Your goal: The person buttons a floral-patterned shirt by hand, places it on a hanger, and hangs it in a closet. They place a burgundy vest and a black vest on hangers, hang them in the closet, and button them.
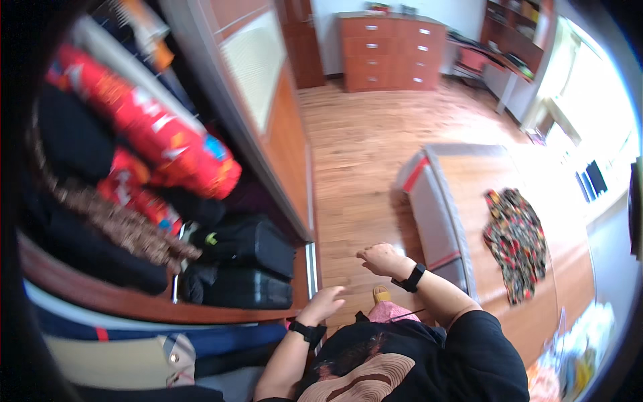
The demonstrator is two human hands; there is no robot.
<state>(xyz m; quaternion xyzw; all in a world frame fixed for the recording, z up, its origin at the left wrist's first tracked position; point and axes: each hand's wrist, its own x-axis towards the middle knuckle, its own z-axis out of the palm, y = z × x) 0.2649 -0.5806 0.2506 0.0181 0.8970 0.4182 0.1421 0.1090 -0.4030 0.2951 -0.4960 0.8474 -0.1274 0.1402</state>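
My left hand (321, 306) is beside the wardrobe's front edge, fingers stretched out and apart from everything. My right hand (383, 260) hovers above the floor in front of me, fingers loosely bent and nothing visible in them. Each wrist wears a black band. To my right, a dark garment patterned in red and yellow (516, 241) lies spread on a wide, flat tan surface (469, 167) with a grey edge. At my left stands an open wardrobe with hanging clothes, among them a bright red patterned garment (161, 127) and a brown textured one (120, 218).
Black cases (254, 251) sit low in the wardrobe, next to its sliding door (261, 87). Below them hang more clothes, one beige (120, 362). Wooden drawers (392, 53) stand at the far wall. Plastic bags (576, 355) lie at the lower right.
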